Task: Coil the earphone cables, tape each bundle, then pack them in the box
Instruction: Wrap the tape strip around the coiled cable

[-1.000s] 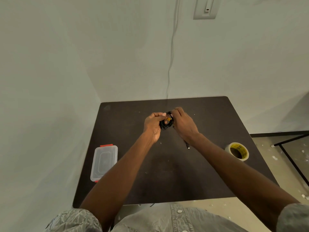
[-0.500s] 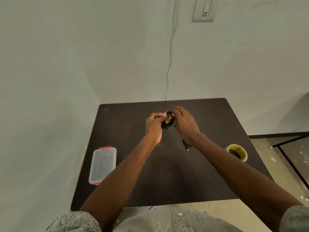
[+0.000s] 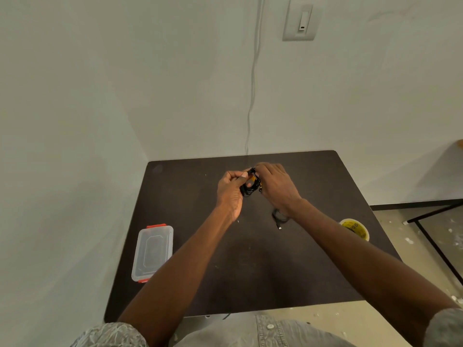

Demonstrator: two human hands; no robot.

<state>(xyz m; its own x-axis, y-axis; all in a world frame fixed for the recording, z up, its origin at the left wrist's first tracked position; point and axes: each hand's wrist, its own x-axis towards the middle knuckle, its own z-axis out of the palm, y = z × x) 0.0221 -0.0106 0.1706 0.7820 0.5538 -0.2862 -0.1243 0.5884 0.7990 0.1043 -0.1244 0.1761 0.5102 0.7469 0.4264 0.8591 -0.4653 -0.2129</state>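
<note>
A coiled black earphone cable (image 3: 248, 189) with a bit of yellow on it hangs between my two hands above the far middle of the dark table (image 3: 250, 271). My left hand (image 3: 230, 190) pinches the coil from the left, and my right hand (image 3: 276, 187) grips it from the right. A loose cable end with a small plug (image 3: 278, 221) dangles below my right wrist. A clear plastic box with red clips (image 3: 152, 252), lid on, lies at the table's left edge. A roll of tape (image 3: 355, 229) sits near the right edge, partly behind my right forearm.
The table stands in a corner between two pale walls. A thin wire (image 3: 251, 96) runs down the back wall to the table, beside a wall switch (image 3: 302, 20). A black metal frame (image 3: 431, 236) stands on the speckled floor to the right.
Both hands stay closed on the coil at the same spot. The loose cable end under my right wrist has curled up into a small loop.
</note>
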